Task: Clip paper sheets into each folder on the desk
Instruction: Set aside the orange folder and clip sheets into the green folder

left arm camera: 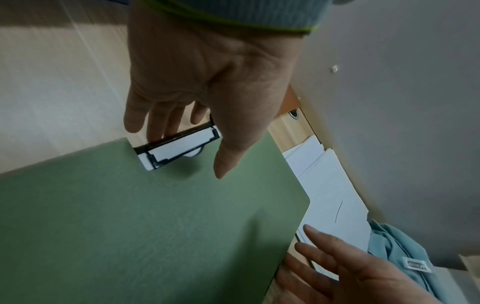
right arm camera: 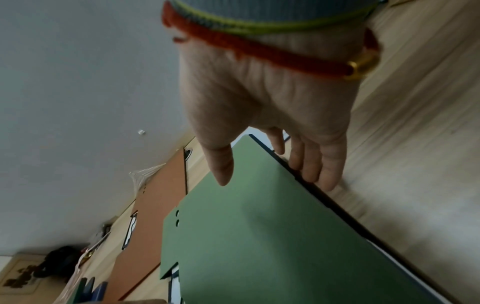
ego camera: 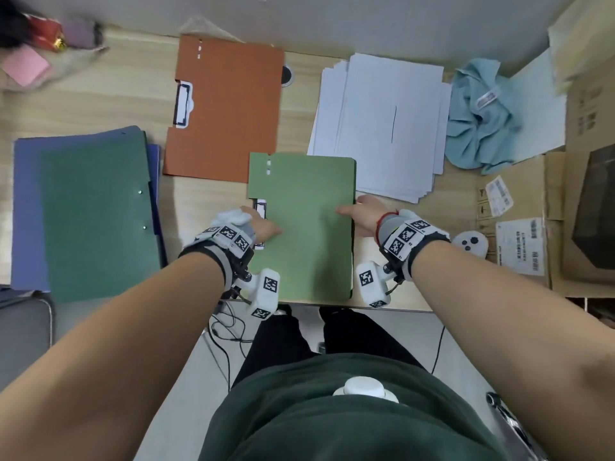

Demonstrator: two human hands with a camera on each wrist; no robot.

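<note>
A light green folder [ego camera: 306, 224] [left arm camera: 155, 226] [right arm camera: 259, 236] lies closed on the desk at its front edge. My left hand [ego camera: 266, 227] [left arm camera: 189, 153] is at its left side. The fingers [left arm camera: 158, 123] are straight against the black-and-white spine clip [ego camera: 261, 207] [left arm camera: 179, 147], and the thumb reaches over the cover. My right hand [ego camera: 352, 211] [right arm camera: 267, 179] is at the right edge, with straight fingers [right arm camera: 309, 164] along it and the thumb on the cover. A stack of white paper sheets [ego camera: 386, 121] [left arm camera: 330, 195] lies behind on the right.
An orange folder [ego camera: 226, 104] [right arm camera: 155, 205] lies behind on the left. A dark green folder [ego camera: 96, 214] rests on blue ones at far left. A crumpled blue cloth [ego camera: 479, 118] and cardboard boxes [ego camera: 532, 211] fill the right side. The desk's front edge [ego camera: 392, 307] is near.
</note>
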